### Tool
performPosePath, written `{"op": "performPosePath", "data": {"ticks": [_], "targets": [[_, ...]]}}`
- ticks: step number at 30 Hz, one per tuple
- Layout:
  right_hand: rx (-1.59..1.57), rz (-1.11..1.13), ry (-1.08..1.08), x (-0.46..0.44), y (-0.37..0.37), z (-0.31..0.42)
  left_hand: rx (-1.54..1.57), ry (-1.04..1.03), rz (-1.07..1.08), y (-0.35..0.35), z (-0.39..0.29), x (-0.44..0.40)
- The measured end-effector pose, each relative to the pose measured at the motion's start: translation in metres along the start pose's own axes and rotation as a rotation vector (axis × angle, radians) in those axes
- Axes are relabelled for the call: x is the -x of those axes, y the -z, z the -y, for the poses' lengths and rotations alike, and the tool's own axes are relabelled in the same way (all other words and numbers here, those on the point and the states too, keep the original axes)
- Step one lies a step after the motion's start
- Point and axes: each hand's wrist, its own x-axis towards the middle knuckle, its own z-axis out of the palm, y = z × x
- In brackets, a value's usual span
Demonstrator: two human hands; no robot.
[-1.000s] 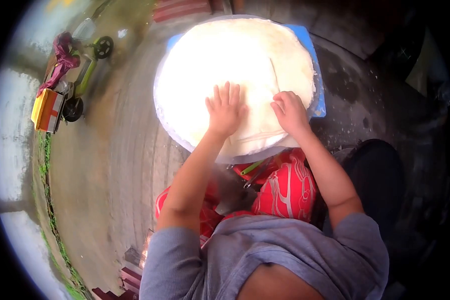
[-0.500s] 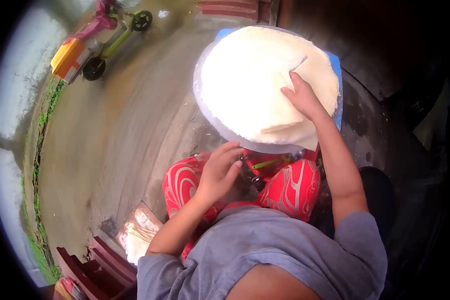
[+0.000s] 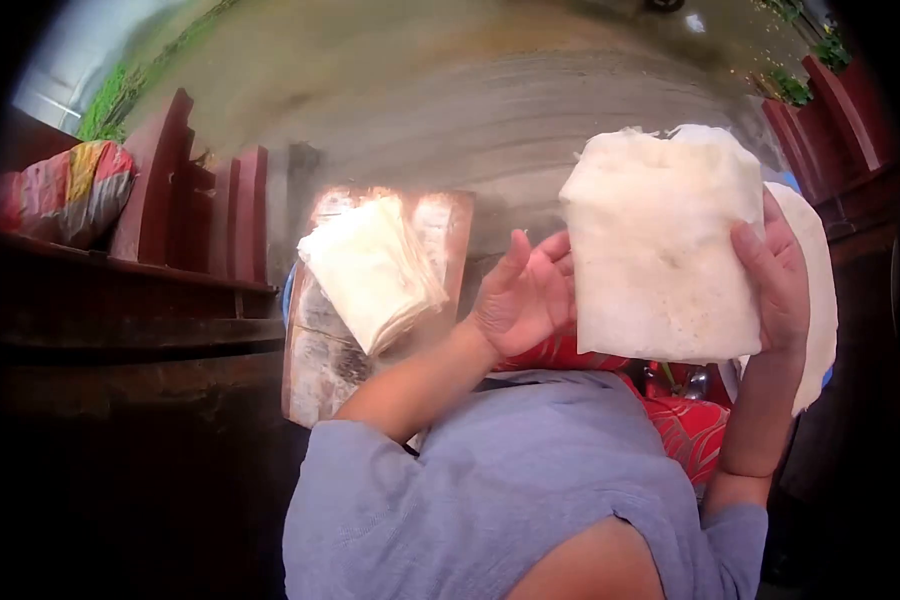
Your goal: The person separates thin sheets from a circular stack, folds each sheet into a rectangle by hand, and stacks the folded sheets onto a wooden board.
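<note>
A folded cream-coloured sheet (image 3: 665, 250), like thin dough or flatbread, hangs raised in front of my lap. My right hand (image 3: 780, 265) grips its right edge, thumb on the near face and fingers partly hidden behind. Close to its left edge is my left hand (image 3: 530, 295), palm up with fingers apart; whether the fingertips touch the sheet I cannot tell. Behind the right hand, part of the large round pale sheet (image 3: 815, 310) shows. On my left, a stack of similar folded sheets (image 3: 370, 270) lies on a worn wooden board (image 3: 440, 215).
Dark red wooden rails (image 3: 160, 190) stand at the left, with a striped bag (image 3: 70, 195) by them. More red boards (image 3: 845, 125) rise at the right. Wet concrete ground (image 3: 420, 90) spreads ahead. My knees in red patterned trousers (image 3: 685, 435) are below the sheet.
My view has swung left. The right hand, earlier lying on the large round sheet, now holds a folded sheet raised off it. My left hand has turned palm up beside the folded sheet.
</note>
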Motion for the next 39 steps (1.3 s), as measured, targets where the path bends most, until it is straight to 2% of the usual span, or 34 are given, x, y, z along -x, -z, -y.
{"op": "performPosePath", "data": {"ticks": [4, 6, 9, 10, 11, 13, 16, 18, 20, 21, 25, 28, 30, 31, 32, 34, 35, 36, 38, 39], "targets": [[-0.147, 0.270, -0.228, -0.051, -0.080, -0.055, -0.191, -0.252, -0.261, 0.031, -0.056, 0.072], [-0.125, 0.411, -0.309, -0.080, -0.115, -0.079, -0.270, -0.377, -0.382, 0.036, -0.086, 0.104], [-0.139, 0.623, -0.263, -0.115, -0.173, -0.107, -0.470, -0.621, -0.511, 0.044, -0.131, 0.150], [-0.140, 0.630, -0.276, -0.120, -0.190, -0.120, -0.539, -0.679, -0.539, 0.044, -0.142, 0.163], [-0.172, 0.656, -0.263, -0.125, -0.205, -0.134, -0.534, -0.682, -0.549, 0.050, -0.148, 0.177], [-0.174, 0.678, -0.285, -0.129, -0.225, -0.174, -0.641, -0.686, -0.701, 0.072, -0.155, 0.200], [-0.017, 0.644, -0.374, -0.129, -0.235, -0.272, -0.698, -0.628, -0.892, 0.126, -0.134, 0.227], [0.402, 0.534, -0.426, -0.115, -0.225, -0.317, -0.789, -0.475, -1.095, 0.184, -0.110, 0.251], [0.773, 0.595, -0.381, -0.111, -0.213, -0.349, -0.849, -0.453, -1.138, 0.234, -0.088, 0.269], [0.563, 0.528, -0.388, -0.109, -0.215, -0.354, -0.828, -0.475, -1.120, 0.230, -0.088, 0.270], [0.514, 0.463, -0.478, -0.102, -0.208, -0.347, -0.783, -0.557, -1.146, 0.220, -0.095, 0.263], [0.630, 0.452, -0.395, -0.091, -0.211, -0.339, -0.836, -0.497, -1.229, 0.198, -0.103, 0.253], [0.836, 0.528, -0.235, -0.086, -0.212, -0.331, -1.611, 0.045, -1.662, 0.181, -0.102, 0.242], [1.042, 0.464, 0.052, -0.077, -0.216, -0.322, -1.911, -0.042, -1.712, 0.181, -0.096, 0.236], [1.039, 0.458, 0.048, -0.078, -0.215, -0.316, -1.918, -0.037, -1.705, 0.182, -0.100, 0.234], [1.134, 0.839, 0.591, -0.083, -0.213, -0.301, -2.598, -0.107, -1.230, 0.186, -0.114, 0.224], [1.201, 1.042, 0.495, -0.083, -0.216, -0.292, -2.625, 0.027, -1.212, 0.187, -0.122, 0.218], [1.203, 1.037, 0.492, -0.077, -0.212, -0.300, -2.627, 0.026, -1.204, 0.196, -0.130, 0.216], [1.296, 1.112, 0.324, -0.062, -0.199, -0.328, -2.736, 0.008, -1.342, 0.235, -0.146, 0.219], [1.338, 1.184, 0.276, -0.061, -0.193, -0.331, -2.603, 0.221, -1.360, 0.258, -0.153, 0.224]]}}
